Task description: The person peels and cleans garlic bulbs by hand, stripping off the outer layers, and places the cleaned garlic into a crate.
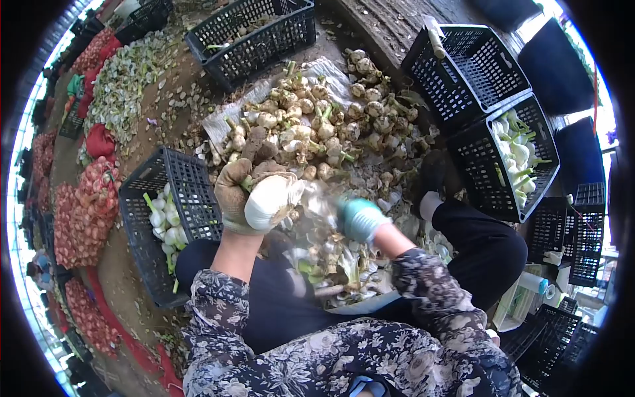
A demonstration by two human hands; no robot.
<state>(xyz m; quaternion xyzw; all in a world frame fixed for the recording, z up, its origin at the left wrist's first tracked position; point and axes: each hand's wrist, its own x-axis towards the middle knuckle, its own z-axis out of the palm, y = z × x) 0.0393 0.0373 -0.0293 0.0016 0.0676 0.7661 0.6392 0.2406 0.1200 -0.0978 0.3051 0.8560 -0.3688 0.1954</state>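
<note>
A soiled work glove covers my left hand, which is closed around a large white garlic bulb with part of its outer skin peeled. A short green stem end shows by the thumb. To the right of the bulb is my right hand in a teal and white glove. Motion smears its fingers, and a pale streak lies between it and the bulb, so what it holds cannot be made out. Beyond both hands lies a heap of unpeeled garlic bulbs. Peeled skins and leaves lie below, between my legs.
A black crate with white bulbs stands at left, another crate behind the heap. Stacked crates stand at right, one holding white bulbs. Red net sacks line the far left, beside scattered trimmings.
</note>
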